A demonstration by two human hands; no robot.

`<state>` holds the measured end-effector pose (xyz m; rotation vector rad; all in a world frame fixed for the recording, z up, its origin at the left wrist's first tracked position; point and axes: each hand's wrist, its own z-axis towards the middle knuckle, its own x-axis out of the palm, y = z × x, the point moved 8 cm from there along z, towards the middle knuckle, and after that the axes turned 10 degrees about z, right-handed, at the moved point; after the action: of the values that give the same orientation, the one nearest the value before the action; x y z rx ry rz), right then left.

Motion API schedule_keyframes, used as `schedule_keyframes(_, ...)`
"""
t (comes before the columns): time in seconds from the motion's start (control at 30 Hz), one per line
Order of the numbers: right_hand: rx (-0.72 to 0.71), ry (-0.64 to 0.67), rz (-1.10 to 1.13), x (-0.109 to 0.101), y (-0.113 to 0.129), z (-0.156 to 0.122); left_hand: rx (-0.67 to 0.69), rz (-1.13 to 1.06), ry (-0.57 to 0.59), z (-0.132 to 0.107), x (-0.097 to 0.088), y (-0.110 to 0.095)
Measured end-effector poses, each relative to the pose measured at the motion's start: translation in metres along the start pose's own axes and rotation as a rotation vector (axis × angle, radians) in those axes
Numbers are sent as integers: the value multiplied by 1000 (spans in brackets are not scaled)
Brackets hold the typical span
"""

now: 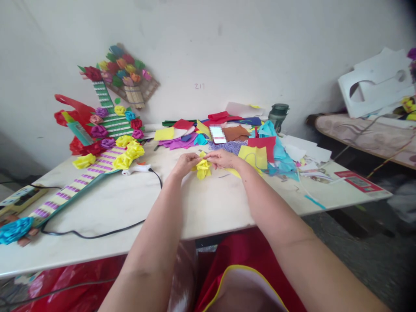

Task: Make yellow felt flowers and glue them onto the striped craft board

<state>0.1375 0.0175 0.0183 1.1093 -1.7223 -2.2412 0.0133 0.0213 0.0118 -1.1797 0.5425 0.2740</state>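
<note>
Above the middle of the table, a yellow paper flower with crinkled petals is held between my two hands. My left hand is closed on its left side, fingers pinched together. From the right, my right hand pinches at the flower's upper part; what exactly its fingertips grip is too small to make out. A yellow paper sheet lies just beyond my right wrist. To the left of my hands rests a white glue gun with a black cord, beside a cluster of finished yellow flowers.
A guitar-shaped decoration with paper flowers spans the left side, near a power strip. Coloured paper sheets, a phone and a dark bottle line the back. Paper scraps and a red-edged scale are at right.
</note>
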Motion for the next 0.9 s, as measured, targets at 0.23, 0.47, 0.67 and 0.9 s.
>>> schedule_keyframes(0.23,-95,-90,-85,-7,0,6,-35,10,-1,-1,-2,0)
schedule_keyframes(0.47,-150,-204,-261,-11,11,4,-81,-165,73,-2,4,13)
schedule_keyframes(0.67,-154,-237,-397,-10,15,4,-145,-277,136,-1,9,25)
schedule_keyframes(0.9,-185,-237,-501,-8,18,5,-161,-239,101,-2,6,26)
